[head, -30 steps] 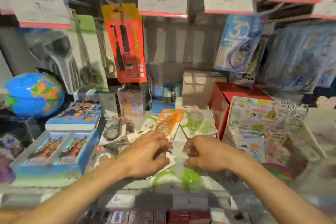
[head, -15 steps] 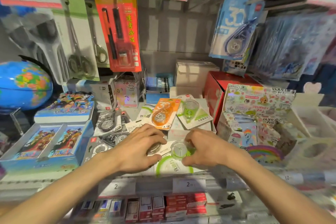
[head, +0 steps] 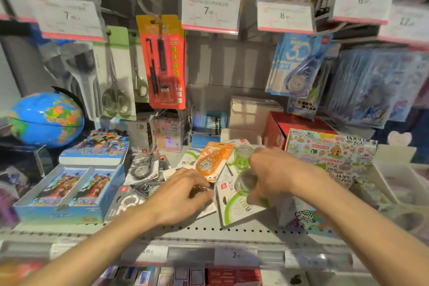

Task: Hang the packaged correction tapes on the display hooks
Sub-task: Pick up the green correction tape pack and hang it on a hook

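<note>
Two hands were down in the loose pile of packs on the shelf (head: 209,230). Going left to right: the left hand (head: 178,195) lay palm-down on the grey packs (head: 139,169), fingers curled loosely at the pile's edge, and honestly I couldn't tell if it had hold of one. Just past its fingertips sat the orange tape pack (head: 210,160). The right hand (head: 271,169) was pinching a green tape pack (head: 236,202) by its clear blister, card tilted up off the shelf.

My take: grip the card near its hang hole instead of the bubble, since that keeps the hole free and stops the card swinging when it's lined up with a hook. The blue hanging tapes (head: 294,65) were up and right of that hand, so that row looked like the target.

Versus half a second before, the right hand had come up with the green pack lifted clear, and the view had tipped upward toward the price tags (head: 210,10).
</note>
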Tool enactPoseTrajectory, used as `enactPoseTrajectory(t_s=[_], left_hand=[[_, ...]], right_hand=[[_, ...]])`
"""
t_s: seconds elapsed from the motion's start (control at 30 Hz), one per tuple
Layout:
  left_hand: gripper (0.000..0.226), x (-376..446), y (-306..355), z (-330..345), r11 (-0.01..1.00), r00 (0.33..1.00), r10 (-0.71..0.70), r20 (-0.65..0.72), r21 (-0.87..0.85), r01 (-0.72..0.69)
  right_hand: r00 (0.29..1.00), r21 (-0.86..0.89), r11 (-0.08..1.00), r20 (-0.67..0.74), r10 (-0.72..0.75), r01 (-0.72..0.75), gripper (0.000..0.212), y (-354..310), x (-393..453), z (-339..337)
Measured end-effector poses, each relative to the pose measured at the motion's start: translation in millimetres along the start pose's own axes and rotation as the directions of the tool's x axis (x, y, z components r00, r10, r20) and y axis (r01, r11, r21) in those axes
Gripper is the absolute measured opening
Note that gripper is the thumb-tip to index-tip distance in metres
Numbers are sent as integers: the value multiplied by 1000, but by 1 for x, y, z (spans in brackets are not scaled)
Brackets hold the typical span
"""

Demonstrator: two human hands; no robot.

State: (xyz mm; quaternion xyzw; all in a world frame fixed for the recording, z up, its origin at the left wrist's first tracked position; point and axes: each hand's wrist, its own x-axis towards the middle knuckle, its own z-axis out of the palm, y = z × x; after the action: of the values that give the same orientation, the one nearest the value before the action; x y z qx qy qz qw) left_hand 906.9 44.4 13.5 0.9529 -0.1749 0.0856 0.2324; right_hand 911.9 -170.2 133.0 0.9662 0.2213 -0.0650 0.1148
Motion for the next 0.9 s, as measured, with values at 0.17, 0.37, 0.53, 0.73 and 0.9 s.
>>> enactPoseTrajectory(t_s=[0.17,0.37,0.53,0.73,0.9], left_hand=[[32,17,31,6,985,997,-71,-26,-159,66],[15,45,56,5,601,958,-277,77,-764,235],[18,51,79,-16,297,906,-422,44,-937,184],[17,40,74,-56,483,872,-460,-168,-871,87],[18,20,48,-103,705,865,-388,-317,-706,57]], right_hand=[[986,-37,998,-158,43,-49,44,18,-4,-14],[935,159,983,-327,137,-88,47,46,-10,-3],[842,236,970,-512,173,-56,63,57,-2,17],[766,438,881,-624,157,176,68,45,19,19],[761,513,791,-641,95,333,92,5,43,10]])
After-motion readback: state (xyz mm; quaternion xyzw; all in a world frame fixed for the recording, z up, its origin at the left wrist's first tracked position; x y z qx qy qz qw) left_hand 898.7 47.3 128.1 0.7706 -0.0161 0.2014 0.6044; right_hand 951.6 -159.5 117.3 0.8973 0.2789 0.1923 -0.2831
